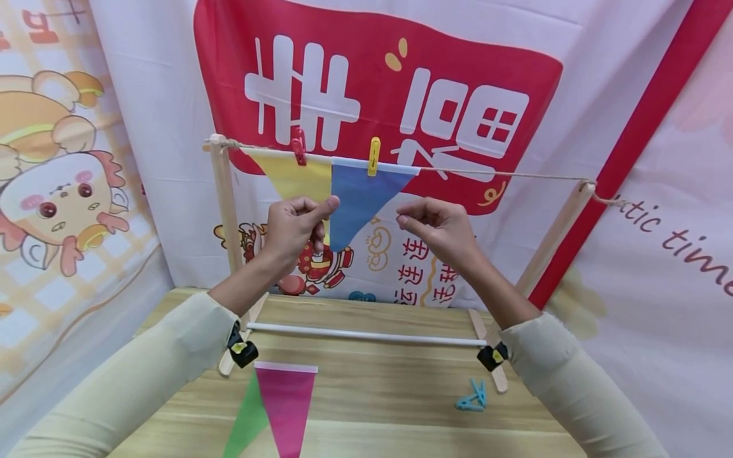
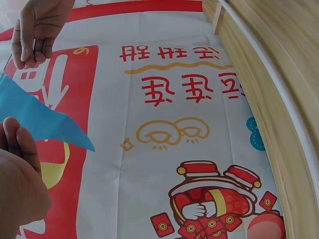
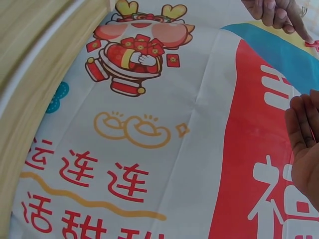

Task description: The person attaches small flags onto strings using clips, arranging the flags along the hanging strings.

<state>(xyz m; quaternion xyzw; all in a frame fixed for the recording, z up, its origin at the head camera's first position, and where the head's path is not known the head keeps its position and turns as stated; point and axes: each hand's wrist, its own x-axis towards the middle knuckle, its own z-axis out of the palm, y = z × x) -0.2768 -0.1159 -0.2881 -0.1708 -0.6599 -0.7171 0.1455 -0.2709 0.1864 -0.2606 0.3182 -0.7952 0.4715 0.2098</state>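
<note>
A yellow pennant (image 1: 292, 175) hangs from the string (image 1: 504, 173) under a red clothespin (image 1: 299, 146). Beside it, to the right, hangs a blue pennant (image 1: 363, 200) with a yellow clothespin (image 1: 374, 156) on its white top band. My left hand (image 1: 294, 229) is in front of the yellow pennant, its thumb overlapping the blue pennant's left edge in the head view. Just right of the blue pennant, my right hand (image 1: 441, 226) is raised with loosely bent fingers and nothing between them. Both hands also appear around the blue pennant (image 2: 45, 117) in the left wrist view.
Two wooden posts (image 1: 226, 203) carry the string, and a white rod (image 1: 366, 334) joins their bases. On the wooden table (image 1: 389, 394) lie a pink pennant (image 1: 286, 401), a green pennant (image 1: 249, 413) and light blue clothespins (image 1: 473, 397). A printed cloth (image 1: 172, 191) hangs behind.
</note>
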